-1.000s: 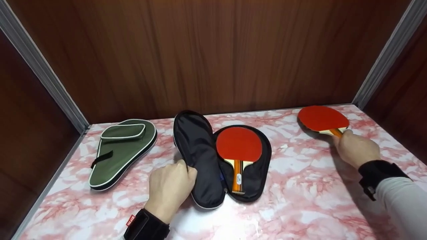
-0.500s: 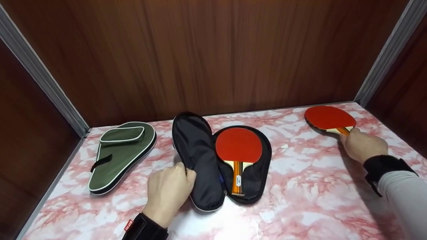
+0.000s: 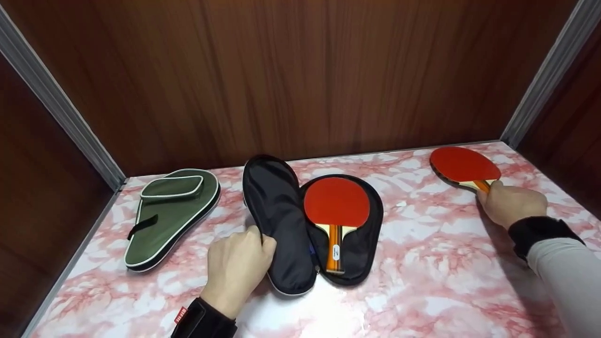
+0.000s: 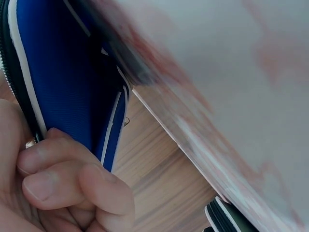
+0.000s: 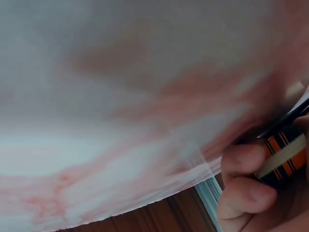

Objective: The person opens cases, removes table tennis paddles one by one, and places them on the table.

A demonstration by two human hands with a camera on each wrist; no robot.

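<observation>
My left hand (image 3: 239,267) pinches the edge of the raised lid (image 3: 281,225) of an unzipped paddle case, black inside. The left wrist view shows the lid's blue outer side (image 4: 63,82), fingers curled at its zipper edge. In the other half of the case (image 3: 368,253) lies a red table tennis paddle (image 3: 337,202), handle toward me. Out to the right, my right hand (image 3: 514,203) grips the handle of a second red paddle (image 3: 465,164), its blade pointing away and leftward. The striped end of that handle (image 5: 285,154) shows between the fingers in the right wrist view.
A green paddle case (image 3: 171,220) with white piping and a black strap lies at the left of the pink marbled table (image 3: 422,281). Brown wood-grain panels (image 3: 300,80) with grey corner posts rise behind and at both sides.
My right hand has shifted slightly right with its paddle, mostly in the first half second. The left hand still grips the lid, and the paddle in the case has stayed put.
</observation>
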